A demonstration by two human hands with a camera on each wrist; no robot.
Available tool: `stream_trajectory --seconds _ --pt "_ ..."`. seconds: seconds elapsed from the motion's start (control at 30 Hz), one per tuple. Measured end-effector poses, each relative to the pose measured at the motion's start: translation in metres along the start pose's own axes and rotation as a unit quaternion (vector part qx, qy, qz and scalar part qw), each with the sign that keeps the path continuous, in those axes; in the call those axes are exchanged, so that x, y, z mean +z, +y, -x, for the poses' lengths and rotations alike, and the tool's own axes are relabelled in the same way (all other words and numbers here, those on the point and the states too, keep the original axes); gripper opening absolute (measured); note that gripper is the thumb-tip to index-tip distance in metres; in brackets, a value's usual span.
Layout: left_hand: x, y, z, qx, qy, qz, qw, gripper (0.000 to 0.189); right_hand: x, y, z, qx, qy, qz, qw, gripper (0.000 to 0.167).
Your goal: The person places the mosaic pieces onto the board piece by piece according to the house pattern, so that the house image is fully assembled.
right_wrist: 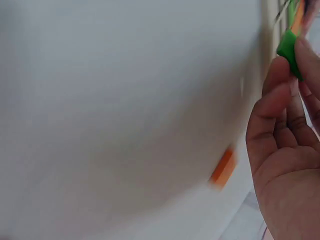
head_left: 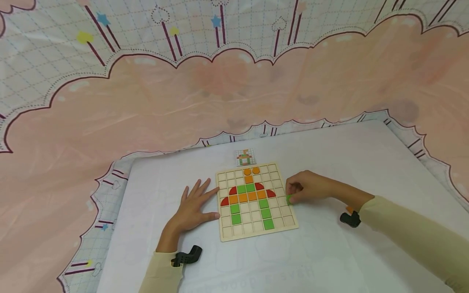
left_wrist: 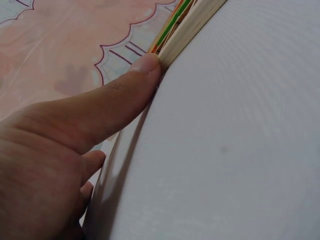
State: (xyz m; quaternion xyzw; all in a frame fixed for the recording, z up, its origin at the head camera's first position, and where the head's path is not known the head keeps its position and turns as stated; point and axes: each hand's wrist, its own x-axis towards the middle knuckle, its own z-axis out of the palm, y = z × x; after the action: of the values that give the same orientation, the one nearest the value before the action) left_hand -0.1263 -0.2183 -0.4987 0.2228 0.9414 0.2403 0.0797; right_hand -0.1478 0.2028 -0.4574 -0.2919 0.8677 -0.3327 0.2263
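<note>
A wooden grid board [head_left: 227, 232] lies on the white tabletop. Green and orange squares, red rounded pieces and two orange discs form a pattern on it. My left hand [head_left: 192, 209] has its fingers spread, the thumb and index finger touching the board's left edge. In the left wrist view the thumb [left_wrist: 125, 95] presses that edge. At the board's right edge my right hand [head_left: 309, 187] pinches a green square tile [right_wrist: 288, 50] between thumb and fingers. Part of this tile is hidden by the fingers in the head view.
A small pattern card [head_left: 244, 157] lies just beyond the board's far edge. One loose orange piece [right_wrist: 224, 167] rests on the table, partly covered by the right wrist in the head view. Behind the table hangs a pink patterned cloth [head_left: 220, 93].
</note>
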Motion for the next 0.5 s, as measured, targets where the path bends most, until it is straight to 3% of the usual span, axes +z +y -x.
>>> stream_trajectory --seconds 0.37,0.5 --pt "-0.001 -0.001 0.000 -0.001 0.000 0.001 1.0000 0.085 0.035 -0.047 -0.047 -0.042 -0.034 -0.034 0.9980 0.011" --pt "0.000 -0.001 0.000 0.000 0.001 -0.001 1.0000 0.085 0.051 -0.058 -0.056 -0.035 -0.051 -0.044 0.9971 0.013"
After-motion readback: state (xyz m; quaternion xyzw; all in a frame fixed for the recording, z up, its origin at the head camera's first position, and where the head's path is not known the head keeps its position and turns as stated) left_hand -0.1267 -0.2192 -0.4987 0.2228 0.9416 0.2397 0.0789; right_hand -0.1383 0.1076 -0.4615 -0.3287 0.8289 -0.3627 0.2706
